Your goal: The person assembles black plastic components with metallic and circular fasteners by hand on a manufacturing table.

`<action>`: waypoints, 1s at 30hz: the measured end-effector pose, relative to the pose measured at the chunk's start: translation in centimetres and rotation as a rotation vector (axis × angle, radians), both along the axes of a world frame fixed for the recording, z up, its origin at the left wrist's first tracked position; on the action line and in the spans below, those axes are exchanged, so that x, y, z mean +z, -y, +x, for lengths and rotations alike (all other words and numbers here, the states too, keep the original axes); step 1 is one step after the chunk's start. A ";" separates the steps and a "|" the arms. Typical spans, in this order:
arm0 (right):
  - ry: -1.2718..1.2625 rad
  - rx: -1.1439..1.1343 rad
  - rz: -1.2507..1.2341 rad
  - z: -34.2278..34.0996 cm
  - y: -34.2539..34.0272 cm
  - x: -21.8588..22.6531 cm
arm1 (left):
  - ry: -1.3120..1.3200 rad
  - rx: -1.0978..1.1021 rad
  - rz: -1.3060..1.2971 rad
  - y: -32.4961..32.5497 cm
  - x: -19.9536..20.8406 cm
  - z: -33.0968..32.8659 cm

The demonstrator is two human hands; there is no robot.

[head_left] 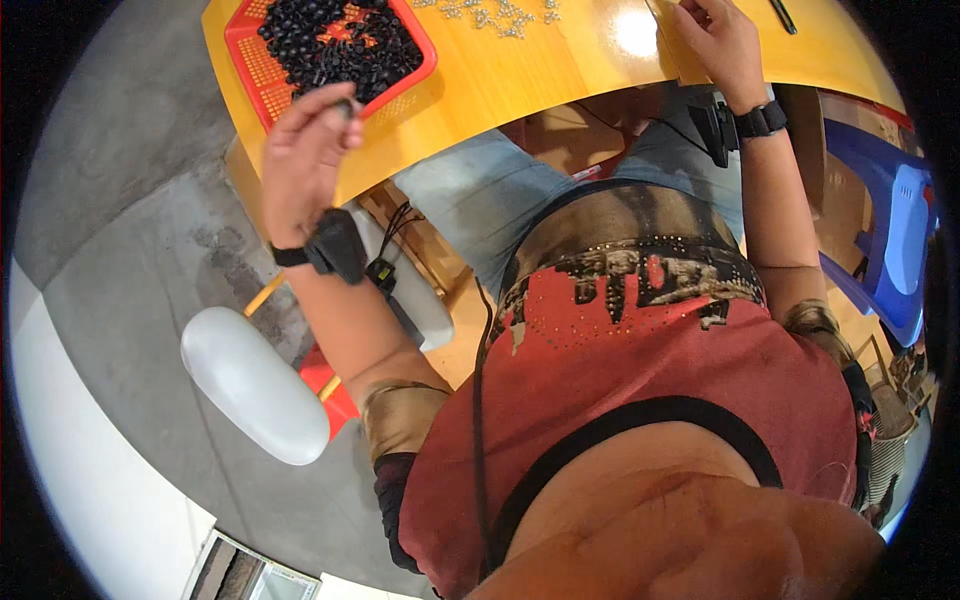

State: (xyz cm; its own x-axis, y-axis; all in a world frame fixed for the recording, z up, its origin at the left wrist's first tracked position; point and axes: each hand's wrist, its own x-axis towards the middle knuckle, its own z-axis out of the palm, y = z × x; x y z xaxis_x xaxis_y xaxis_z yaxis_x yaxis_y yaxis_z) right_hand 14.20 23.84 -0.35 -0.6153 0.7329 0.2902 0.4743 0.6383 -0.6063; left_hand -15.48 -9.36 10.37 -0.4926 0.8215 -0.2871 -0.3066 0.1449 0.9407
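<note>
My left hand [308, 160] is raised over the near left edge of the table, just in front of a red plastic basket [432, 62]. Its fingers pinch a small dark piece [345, 108], like the black parts but blurred. Many small black plastic parts [350, 60], some of them round knobs, are heaped in the basket. On the right, my right hand [722, 42] is by the table's front edge with its fingers curled together. Whatever they may hold is too small or hidden to name. Small silver metal pieces [505, 18] lie scattered between the hands, farther back.
The yellow table [520, 85] curves around in front of me. A black pen-like stick [783, 15] lies at its far right. Beside me stand a blue plastic chair [895, 230] and, at the left, a grey padded seat part [255, 385]. A black cable [480, 400] hangs along my shirt.
</note>
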 end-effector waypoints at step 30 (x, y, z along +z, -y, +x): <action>-0.270 0.645 -0.399 -3.4 6.8 3.2 | 0.763 0.060 0.306 -11.1 -11.9 14.0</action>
State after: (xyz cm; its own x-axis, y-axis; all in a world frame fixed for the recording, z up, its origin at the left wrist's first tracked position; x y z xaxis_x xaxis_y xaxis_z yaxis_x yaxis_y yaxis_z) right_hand 10.85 17.06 2.89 -0.8985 0.3374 0.2808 -0.1094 0.4474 -0.8876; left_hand -1.48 1.74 -1.52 -0.2985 0.8961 -0.3285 -0.8766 -0.1213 0.4657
